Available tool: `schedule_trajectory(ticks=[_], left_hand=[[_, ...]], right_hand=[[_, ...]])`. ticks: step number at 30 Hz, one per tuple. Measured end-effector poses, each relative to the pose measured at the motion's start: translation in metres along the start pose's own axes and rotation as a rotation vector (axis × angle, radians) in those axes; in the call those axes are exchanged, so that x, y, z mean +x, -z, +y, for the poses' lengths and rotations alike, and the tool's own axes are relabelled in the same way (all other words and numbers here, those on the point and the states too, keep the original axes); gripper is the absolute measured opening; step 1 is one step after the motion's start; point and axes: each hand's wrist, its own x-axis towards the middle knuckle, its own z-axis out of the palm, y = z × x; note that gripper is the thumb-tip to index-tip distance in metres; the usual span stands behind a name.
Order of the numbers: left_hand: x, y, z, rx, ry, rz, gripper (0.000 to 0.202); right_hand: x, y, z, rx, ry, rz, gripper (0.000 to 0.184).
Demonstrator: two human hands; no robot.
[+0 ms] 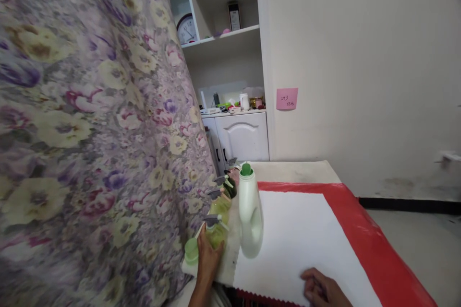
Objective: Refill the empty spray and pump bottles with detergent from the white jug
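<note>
My left hand (pixel 210 255) is closed around a spray bottle (pixel 216 236) with yellow-green liquid and a grey trigger head. A light green cap (pixel 192 250) shows just left of that hand. Behind the held bottle, another yellow spray bottle (pixel 220 203) and a dark spray bottle (pixel 229 186) stand in a row. A tall pale green detergent jug (pixel 249 216) with a green spout stands upright on the left side of a white sheet (pixel 298 235). Near the sheet's front edge, my right hand (pixel 322 290) has its fingers curled, with nothing visible in them.
A red cover (pixel 363 240) lies under the sheet on the table. Close on the left hangs a floral curtain (pixel 108 129). Beyond the table are a white cabinet (pixel 243 136) with shelves and a wall bearing a pink note (pixel 287 99).
</note>
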Motion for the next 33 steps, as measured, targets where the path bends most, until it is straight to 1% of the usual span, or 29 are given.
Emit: schedule_trajectory(ticks=[4, 9, 14, 17, 20, 25, 29, 31, 33], left_hand=[[-0.001, -0.002, -0.005, 0.016, 0.018, 0.019, 0.075], [0.005, -0.005, -0.011, 0.034, 0.019, 0.016, 0.068], [0.009, -0.006, -0.012, 0.054, 0.016, 0.027, 0.066], [0.008, -0.005, -0.01, 0.063, 0.015, 0.033, 0.068], [0.008, -0.004, -0.011, 0.072, -0.004, 0.012, 0.072], [0.01, -0.005, -0.015, 0.172, -0.042, -0.005, 0.08], [0.002, 0.002, -0.012, 0.215, -0.047, 0.015, 0.087], [-0.007, 0.009, -0.014, 0.222, -0.06, 0.043, 0.084], [-0.018, 0.013, -0.02, 0.205, -0.055, 0.096, 0.08]], right_hand=[[-0.001, -0.002, -0.004, -0.015, -0.007, 0.007, 0.034], [-0.001, -0.001, -0.005, -0.047, 0.013, 0.002, 0.031], [-0.001, -0.003, -0.003, -0.054, 0.013, 0.024, 0.032], [0.0, -0.003, -0.001, -0.033, 0.033, 0.014, 0.03], [0.001, -0.001, 0.001, -0.032, 0.074, 0.02, 0.026], [0.004, 0.0, 0.007, -0.053, 0.093, 0.091, 0.021], [0.006, -0.003, 0.011, -0.06, 0.092, 0.144, 0.021], [0.007, -0.005, 0.009, -0.06, 0.079, 0.155, 0.022], [0.007, -0.005, 0.006, -0.059, 0.06, 0.156, 0.022]])
